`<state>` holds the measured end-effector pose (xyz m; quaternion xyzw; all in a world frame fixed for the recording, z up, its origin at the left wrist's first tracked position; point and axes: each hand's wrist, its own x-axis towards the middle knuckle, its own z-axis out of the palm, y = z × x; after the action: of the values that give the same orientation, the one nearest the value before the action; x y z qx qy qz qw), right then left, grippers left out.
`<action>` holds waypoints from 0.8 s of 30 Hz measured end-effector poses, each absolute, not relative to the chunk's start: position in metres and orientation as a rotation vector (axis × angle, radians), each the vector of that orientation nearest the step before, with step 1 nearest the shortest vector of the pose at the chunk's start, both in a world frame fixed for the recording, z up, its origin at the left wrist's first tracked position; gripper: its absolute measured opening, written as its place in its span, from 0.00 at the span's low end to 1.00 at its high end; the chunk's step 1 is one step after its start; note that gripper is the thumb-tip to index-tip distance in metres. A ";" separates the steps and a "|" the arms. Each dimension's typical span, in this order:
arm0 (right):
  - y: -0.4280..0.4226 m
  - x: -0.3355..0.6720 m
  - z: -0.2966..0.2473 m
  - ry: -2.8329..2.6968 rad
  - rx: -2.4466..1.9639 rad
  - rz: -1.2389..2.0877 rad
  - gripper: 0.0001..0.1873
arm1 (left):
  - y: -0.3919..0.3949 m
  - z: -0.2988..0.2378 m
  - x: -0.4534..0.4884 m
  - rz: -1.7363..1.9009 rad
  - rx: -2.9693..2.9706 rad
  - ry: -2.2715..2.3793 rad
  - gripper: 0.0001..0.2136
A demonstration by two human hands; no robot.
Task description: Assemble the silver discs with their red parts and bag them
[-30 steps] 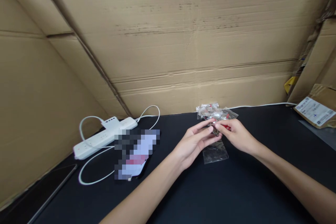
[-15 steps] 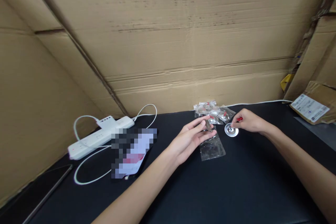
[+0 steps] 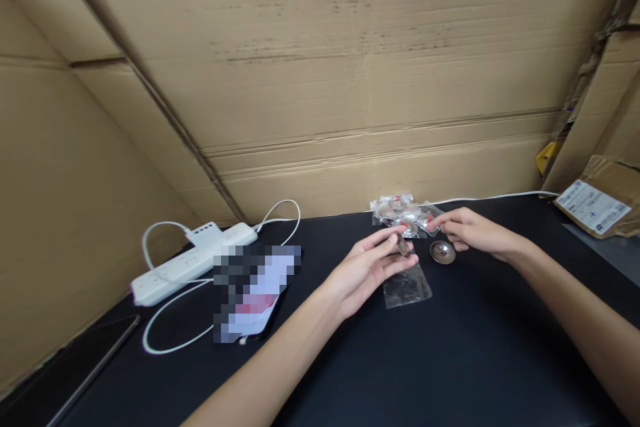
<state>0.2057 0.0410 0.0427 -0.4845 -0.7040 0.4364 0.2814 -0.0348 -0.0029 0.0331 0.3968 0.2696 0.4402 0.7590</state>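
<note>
Cardboard walls [image 3: 350, 80] filled the upper frame, and below them the black tabletop [image 3: 450, 360] carried everything you worked with. At the left of the frame the white power strip [image 3: 195, 260] and its looped cable lay as they had a second before, beside the blurred flat object [image 3: 253, 293]; at the far right the labelled cardboard parcel [image 3: 595, 203] had not shifted either. The change was at centre frame. A second earlier your two hands were pressed together over the small clear bag [image 3: 407, 285]; then they had parted. Your right hand [image 3: 473, 233] had carried a small round metal disc [image 3: 443, 252] out to the right and set it flat on the tabletop, and it hovered just behind the disc with fingers loosely curled, holding nothing that I could make out. Your left hand [image 3: 370, 270] stayed above the clear bag, thumb and fingertips pinched on a small metal piece [image 3: 403, 245]. The pile of filled bags [image 3: 405, 210] sat just behind both hands, untouched. By my reading, one part was out and laid aside while the other was kept in your grip.
</note>
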 end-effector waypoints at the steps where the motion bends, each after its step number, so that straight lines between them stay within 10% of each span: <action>1: 0.039 0.203 0.042 -1.961 -1.275 1.109 0.16 | -0.003 0.033 -0.035 0.961 0.860 0.596 0.17; 11: 0.030 0.193 0.039 -2.363 -1.232 0.586 0.06 | -0.002 0.034 -0.035 0.971 0.859 0.624 0.17; 24: 0.030 0.191 0.044 -1.560 -0.924 1.593 0.13 | -0.004 0.032 -0.034 0.977 0.868 0.609 0.17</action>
<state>0.1912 0.0299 0.0441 -0.3576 -0.6040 0.6169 0.3561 -0.0338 -0.0042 0.0319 0.3974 0.2788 0.4472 0.7513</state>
